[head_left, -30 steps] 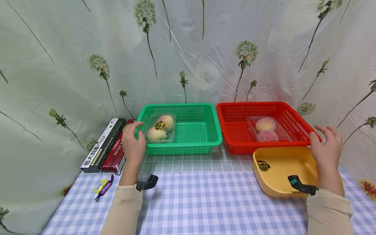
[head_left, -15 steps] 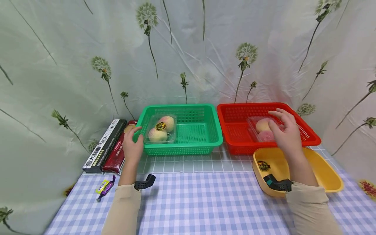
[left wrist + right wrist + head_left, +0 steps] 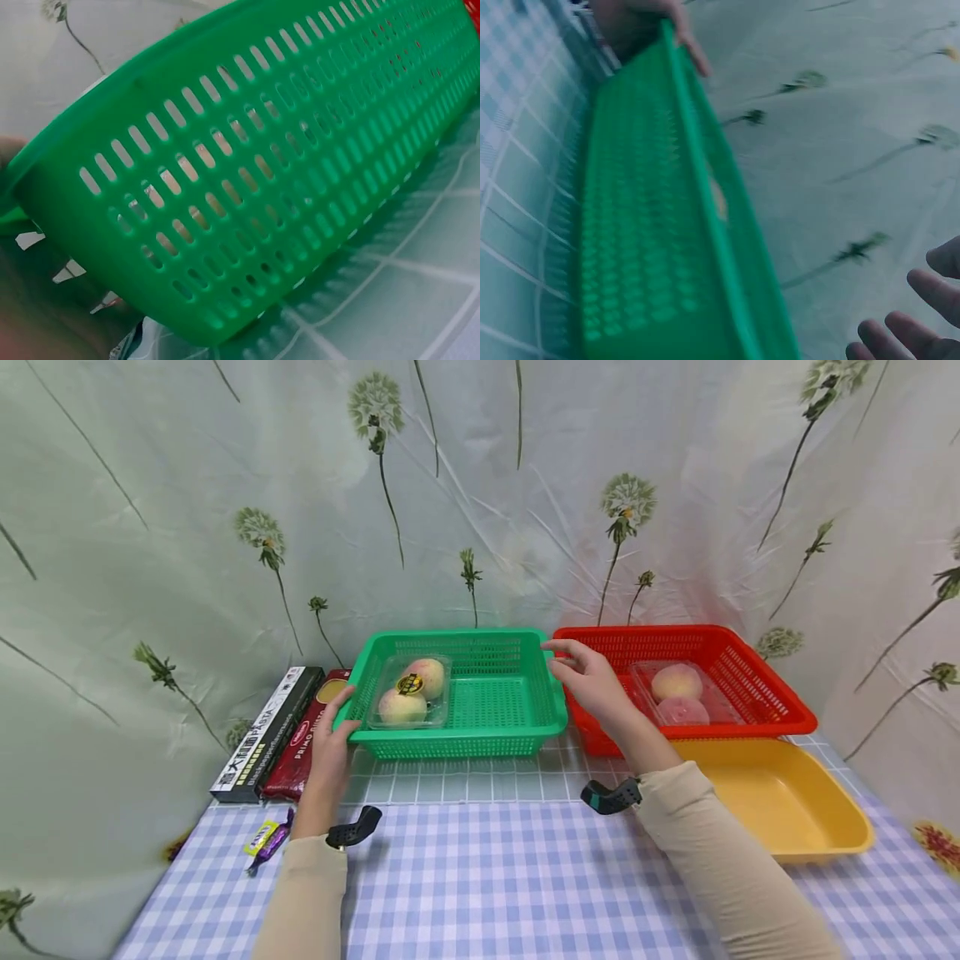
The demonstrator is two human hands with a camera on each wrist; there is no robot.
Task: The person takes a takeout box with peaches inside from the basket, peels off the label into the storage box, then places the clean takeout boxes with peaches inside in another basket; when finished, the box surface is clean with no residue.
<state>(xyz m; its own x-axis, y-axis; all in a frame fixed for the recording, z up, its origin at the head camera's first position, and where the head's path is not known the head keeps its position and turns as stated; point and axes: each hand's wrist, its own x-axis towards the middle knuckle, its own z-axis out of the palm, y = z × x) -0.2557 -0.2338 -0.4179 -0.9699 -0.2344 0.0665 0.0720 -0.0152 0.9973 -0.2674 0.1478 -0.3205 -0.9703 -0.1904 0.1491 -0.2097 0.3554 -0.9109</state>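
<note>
A green plastic basket (image 3: 491, 697) stands near the back curtain, holding a clear plastic pack of peaches (image 3: 412, 692) with a black and gold sticker. My left hand (image 3: 327, 760) grips its left rim, with a digit over the edge and the rest of the hand outside the wall in the left wrist view. Above the basket's right rim is my right hand (image 3: 592, 685), thumb and fingers spread; in the right wrist view its fingers (image 3: 907, 341) are apart from the rim and hold nothing. A red basket (image 3: 750, 681), partly behind the right hand, holds another peach pack (image 3: 682, 693).
An empty yellow tray (image 3: 780, 797) sits front right, partly covered by the right sleeve. Left of the green basket lie a black pasta box (image 3: 266, 735) and a red packet (image 3: 300, 747). Wrapped candies (image 3: 270, 842) lie on the checked cloth (image 3: 465, 877).
My right hand has swept left from beside the red basket's right edge to the green basket's right rim. My left hand has lowered slightly onto the green basket's left rim.
</note>
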